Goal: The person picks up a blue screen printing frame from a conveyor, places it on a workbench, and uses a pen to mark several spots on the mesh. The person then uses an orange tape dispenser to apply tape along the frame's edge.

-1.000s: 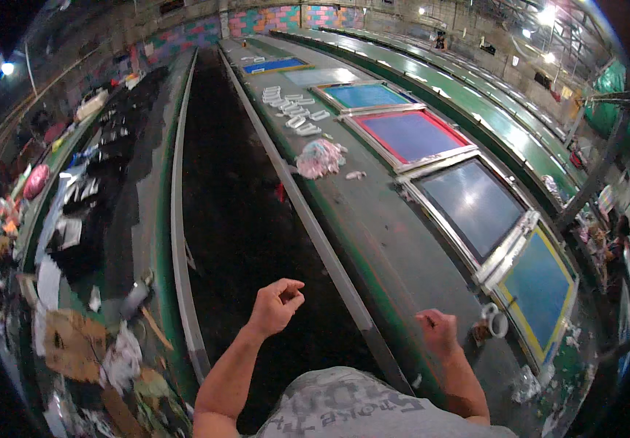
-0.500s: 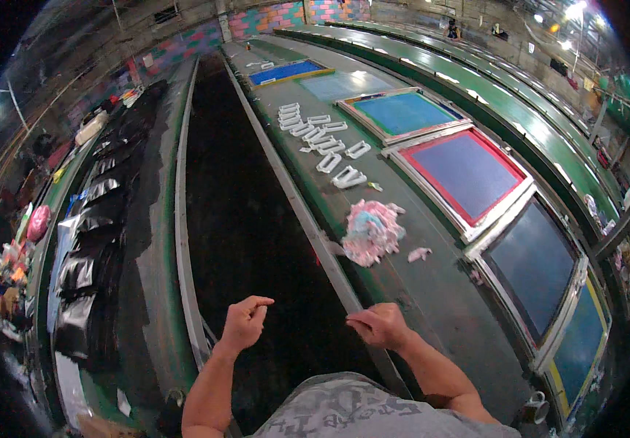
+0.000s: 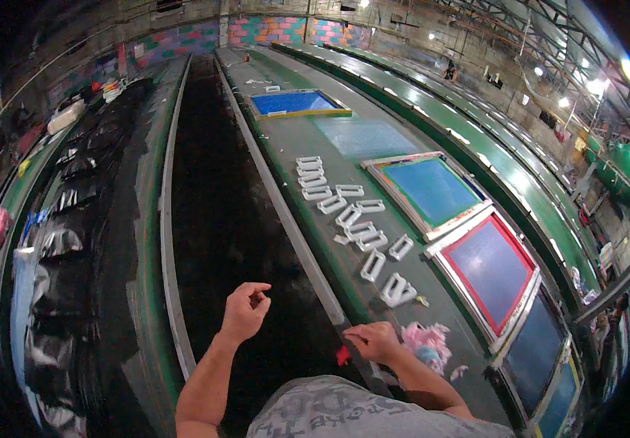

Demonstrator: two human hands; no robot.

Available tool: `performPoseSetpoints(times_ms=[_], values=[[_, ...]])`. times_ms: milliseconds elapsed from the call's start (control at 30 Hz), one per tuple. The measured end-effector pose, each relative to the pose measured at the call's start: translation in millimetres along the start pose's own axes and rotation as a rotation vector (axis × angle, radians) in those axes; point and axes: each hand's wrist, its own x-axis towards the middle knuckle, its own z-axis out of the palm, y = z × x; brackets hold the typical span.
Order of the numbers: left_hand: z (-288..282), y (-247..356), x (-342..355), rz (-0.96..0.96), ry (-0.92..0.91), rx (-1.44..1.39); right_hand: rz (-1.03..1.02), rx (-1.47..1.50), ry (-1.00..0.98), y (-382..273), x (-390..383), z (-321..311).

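My left hand (image 3: 247,312) is closed over the dark aisle, fingers curled and thumb near the forefinger; anything inside it is hidden. By the rim of the right-hand table, my right hand (image 3: 373,342) is closed in a pinch, and I cannot make out what it holds, if anything. Just below its fingertips shows a small red patch (image 3: 342,355); whether the hand touches it is unclear. A crumpled pink and pale blue cloth (image 3: 427,348) lies on the table beside my right hand. Ahead of it, white oblong frame-shaped pieces (image 3: 364,236) are spread in loose rows.
Framed printing screens line the right-hand table: one blue (image 3: 296,103), one green-edged (image 3: 432,188), one red-edged (image 3: 486,274), one dark (image 3: 535,350). Shiny black sheets (image 3: 59,292) cover the left-hand table. A long dark aisle (image 3: 212,182) runs between metal table rails.
My view has tilted up and moved along the aisle, so the cloth and white pieces appear lower and nearer. Both hands stay closed in much the same pose. The red patch now shows clearly.
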Motion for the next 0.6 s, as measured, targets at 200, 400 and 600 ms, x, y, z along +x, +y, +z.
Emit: performPoseSetpoints(times_ms=[200, 400, 600], values=[[-9, -39, 155, 0.156, -0.187, 0.214, 0.319, -0.029, 0.146, 115, 88, 19], [-42, -27, 305, 0.025, -0.347, 0.292, 0.244, 0.066, 0.307, 186, 255, 54], [-75, -17, 433, 0.115, -0.297, 0.244, -0.047, 0.129, 0.23, 217, 392, 116]])
